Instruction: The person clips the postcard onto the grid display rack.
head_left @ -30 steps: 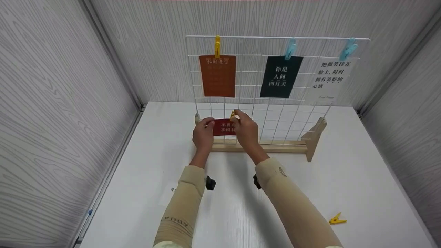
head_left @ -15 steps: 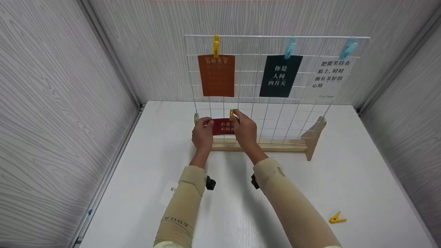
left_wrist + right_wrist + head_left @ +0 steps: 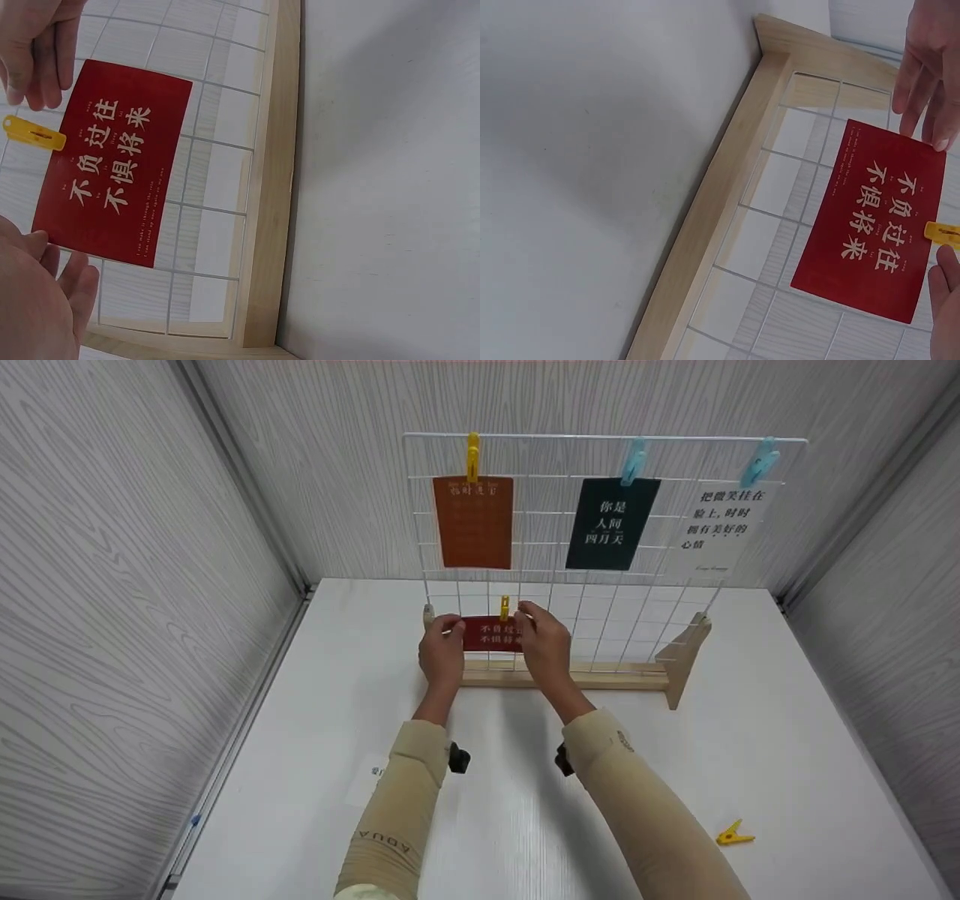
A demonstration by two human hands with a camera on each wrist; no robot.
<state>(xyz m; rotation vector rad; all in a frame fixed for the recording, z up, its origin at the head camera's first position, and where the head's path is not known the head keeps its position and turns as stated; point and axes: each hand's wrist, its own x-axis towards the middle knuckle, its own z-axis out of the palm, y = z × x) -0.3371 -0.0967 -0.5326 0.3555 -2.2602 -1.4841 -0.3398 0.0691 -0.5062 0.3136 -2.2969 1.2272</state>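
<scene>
A red card with white Chinese characters is held by a yellow clothespin on the lower part of a white wire grid. My left hand pinches the card's upper left corner between thumb and fingers. To the right of the clothespin, my right hand has its fingers loosely bent and apart from the pin; it covers the card's right end in the head view. The right wrist view shows nothing between that hand's thumb and fingers.
Above, an orange card hangs from a yellow clothespin; a dark green card and a white card hang from blue ones. A wooden stand bears the grid. A loose yellow clothespin and a partly hidden white card lie on the table.
My right hand has let go of the yellow clothespin and moved slightly right, leaving it on the red card. The left hand keeps its place at the corner.
</scene>
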